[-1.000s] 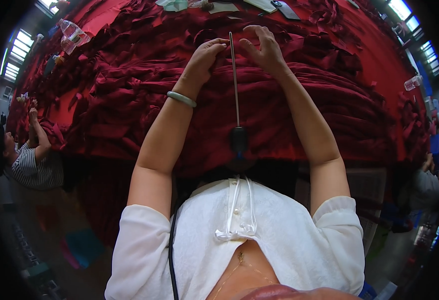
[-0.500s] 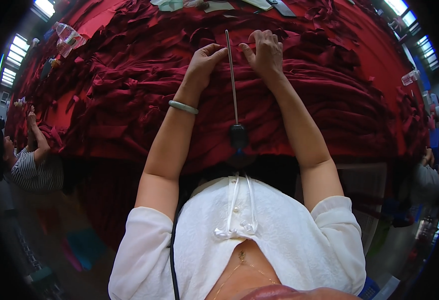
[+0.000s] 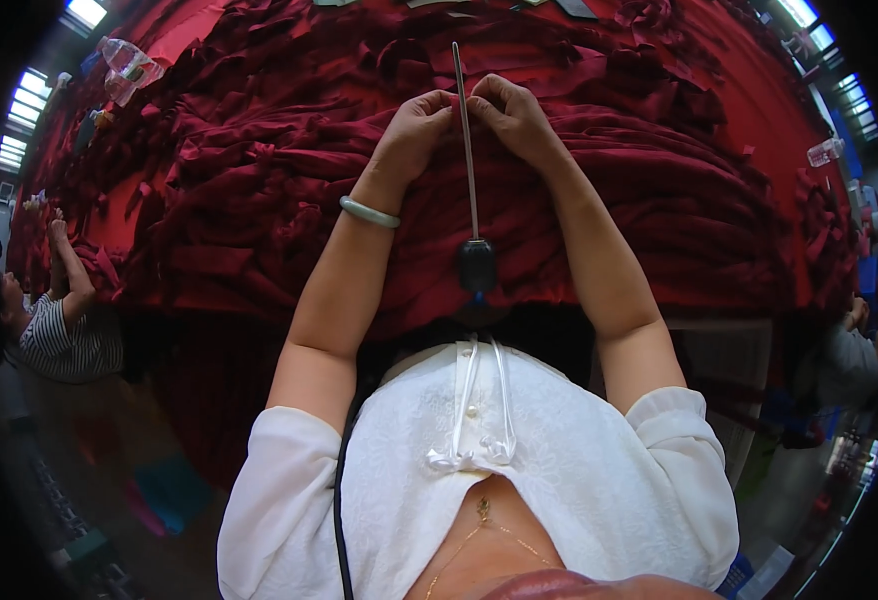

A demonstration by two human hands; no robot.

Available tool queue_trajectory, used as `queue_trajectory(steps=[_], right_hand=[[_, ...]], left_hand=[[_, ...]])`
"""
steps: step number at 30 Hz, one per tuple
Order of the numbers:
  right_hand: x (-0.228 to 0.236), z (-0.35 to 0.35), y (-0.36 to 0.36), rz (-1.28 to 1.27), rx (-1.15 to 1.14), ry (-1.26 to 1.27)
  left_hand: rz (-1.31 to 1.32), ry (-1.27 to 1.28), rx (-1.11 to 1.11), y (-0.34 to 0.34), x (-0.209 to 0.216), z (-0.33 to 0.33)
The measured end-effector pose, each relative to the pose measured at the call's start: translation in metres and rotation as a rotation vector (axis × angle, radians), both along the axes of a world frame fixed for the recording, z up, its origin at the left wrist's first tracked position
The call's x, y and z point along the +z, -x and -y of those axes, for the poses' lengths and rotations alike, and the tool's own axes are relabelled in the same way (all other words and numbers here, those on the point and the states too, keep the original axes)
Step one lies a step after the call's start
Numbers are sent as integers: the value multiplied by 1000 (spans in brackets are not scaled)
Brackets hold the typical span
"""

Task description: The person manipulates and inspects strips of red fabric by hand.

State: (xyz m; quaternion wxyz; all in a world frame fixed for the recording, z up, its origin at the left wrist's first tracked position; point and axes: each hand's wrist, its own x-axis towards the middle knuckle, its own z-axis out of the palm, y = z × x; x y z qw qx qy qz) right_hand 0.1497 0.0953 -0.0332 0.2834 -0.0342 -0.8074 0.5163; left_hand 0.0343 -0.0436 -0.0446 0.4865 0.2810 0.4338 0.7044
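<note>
Both of my hands are raised over a heap of dark red fabric [image 3: 289, 180], their fingertips close together on either side of a thin metal rod [image 3: 469, 150]. My left hand [image 3: 415, 138], with a pale green bangle [image 3: 369, 213] on its wrist, is closed, thumb against forefinger. My right hand [image 3: 521, 122] is closed too, its thumb and forefinger pressed together beside the rod. A little red shows between the fingertips, but I cannot tell whether it is a held piece or the cloth behind. The rod rises from a black handle-like base [image 3: 477, 267] at the near edge, in front of my chest.
At the far left of the red-covered table lies a clear plastic bottle [image 3: 129, 72]; another clear bottle [image 3: 825, 152] is at the right. A person in a striped top [image 3: 64, 340] works at the left edge. A dark flat object [image 3: 576, 8] lies at the far side.
My right hand has moved left and down, its fingers closing to meet the left hand's fingertips by the rod. The left hand has shifted only slightly.
</note>
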Motion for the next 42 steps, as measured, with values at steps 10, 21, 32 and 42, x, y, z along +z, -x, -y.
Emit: queue_trajectory(steps=[10,21,32,42], right_hand=[[3,1,-7,60,-26,-110],[50,8,22,-184,-402,-619],[56,26,17,-501,-303,-483],[52,31,1,-403,-211,-352]], left_hand=[[41,-68,91,-9,9,4],[-840,-48,690,1,41,-21],[-1169,-209,932,-17,63,-16],[-203,-90,458,-16,55,-6]])
